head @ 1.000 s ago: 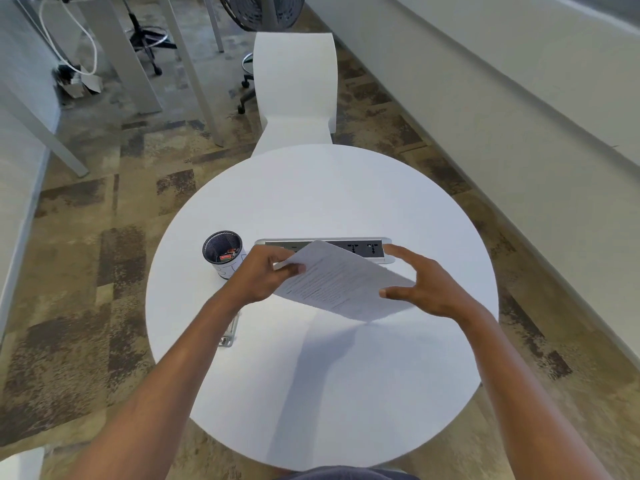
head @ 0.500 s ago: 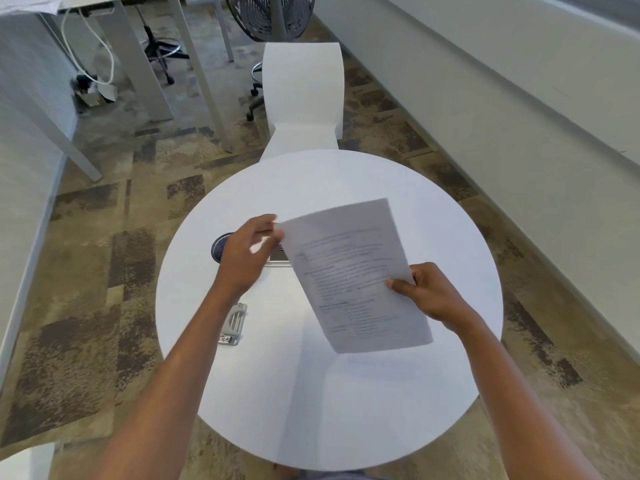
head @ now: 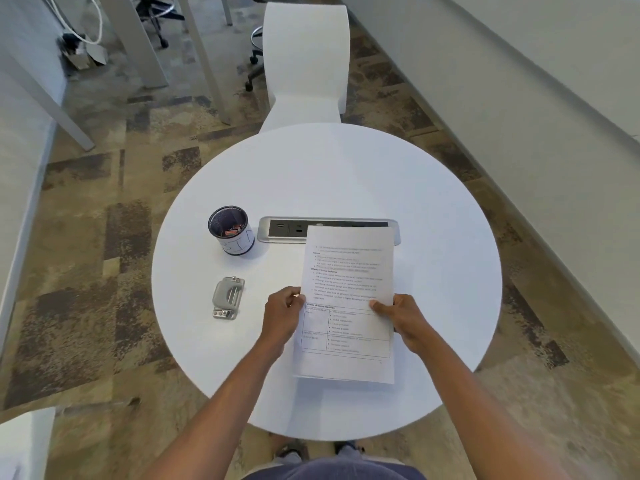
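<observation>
Both hands are holding the printed pages over the near half of the table, text facing up and squared to the person. The left hand is pinching the left edge about halfway down, thumb on top and fingers curled under. The right hand is gripping the right edge at the same level, thumb lying on the print. With matching grips on opposite edges, the paper is staying flat and level instead of sagging. It looks like the person is lining it up to read or to square it.

A second edge is peeking out along the near end, so this is probably more than one sheet. A thin shadow is showing there too. I cannot tell whether the near end is touching the tabletop or floating just above it. The far end is covering the right part of the socket panel set into the table's centre.

Moving outward, a hole punch is lying towards the table's left edge, just beside the left hand and within easy reach, so my guess is that punching is coming next. Beyond it, the mesh cup is standing upright, just left of the socket panel, with a few small items inside. Past the far edge, a white chair is sitting tucked in.
</observation>
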{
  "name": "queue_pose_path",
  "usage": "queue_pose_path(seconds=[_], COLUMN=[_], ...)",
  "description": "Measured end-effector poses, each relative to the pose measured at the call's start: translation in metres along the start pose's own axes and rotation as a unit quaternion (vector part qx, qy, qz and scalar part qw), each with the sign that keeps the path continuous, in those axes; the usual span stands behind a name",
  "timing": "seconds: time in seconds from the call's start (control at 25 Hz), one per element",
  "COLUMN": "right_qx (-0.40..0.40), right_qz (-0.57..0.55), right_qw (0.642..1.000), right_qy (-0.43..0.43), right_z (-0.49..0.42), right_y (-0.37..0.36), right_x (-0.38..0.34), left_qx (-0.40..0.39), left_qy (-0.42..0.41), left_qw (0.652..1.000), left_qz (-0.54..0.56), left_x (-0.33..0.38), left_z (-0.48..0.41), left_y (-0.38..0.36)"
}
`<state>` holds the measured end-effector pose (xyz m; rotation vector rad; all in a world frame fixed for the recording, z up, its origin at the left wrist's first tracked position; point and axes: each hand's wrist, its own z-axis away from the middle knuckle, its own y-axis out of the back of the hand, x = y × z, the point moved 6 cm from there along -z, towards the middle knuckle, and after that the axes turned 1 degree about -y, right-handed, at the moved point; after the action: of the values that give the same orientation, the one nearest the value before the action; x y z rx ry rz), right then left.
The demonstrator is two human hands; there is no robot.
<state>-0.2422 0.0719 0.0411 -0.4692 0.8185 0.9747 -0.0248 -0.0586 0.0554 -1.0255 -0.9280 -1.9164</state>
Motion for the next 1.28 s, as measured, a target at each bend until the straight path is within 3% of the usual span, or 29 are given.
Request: queue_pose_path(seconds=[0.24,0.48,0.76,1.28], right_qx=[0.028,0.05,0.103,0.113], right_qz=[0.085,0.147,0.193,0.151], right_qw=[0.995,0.988,0.975,0.981], right_qy=[-0.034,-0.009,-0.036,-0.054], right_z=[-0.015,-0.019,-0.025,-0.028], right_y=[-0.006,-0.012,-0.003,0.001], right_x=[0.024,0.03,0.043,0.04], left_qx=[0.072,0.091,0.089,0.092], left_qy=[0.044,0.073,0.075,0.071], left_qw=[0.989,0.983,0.98,0.982], left_qz=[-0.12,-0.143,-0.163,-0.152], left_x=[-0.037,-0.053,-0.061,-0.064], left_z=[-0.003,0.0,-0.001,-0.004], left_y=[0.0,0.001,0.004,0.005])
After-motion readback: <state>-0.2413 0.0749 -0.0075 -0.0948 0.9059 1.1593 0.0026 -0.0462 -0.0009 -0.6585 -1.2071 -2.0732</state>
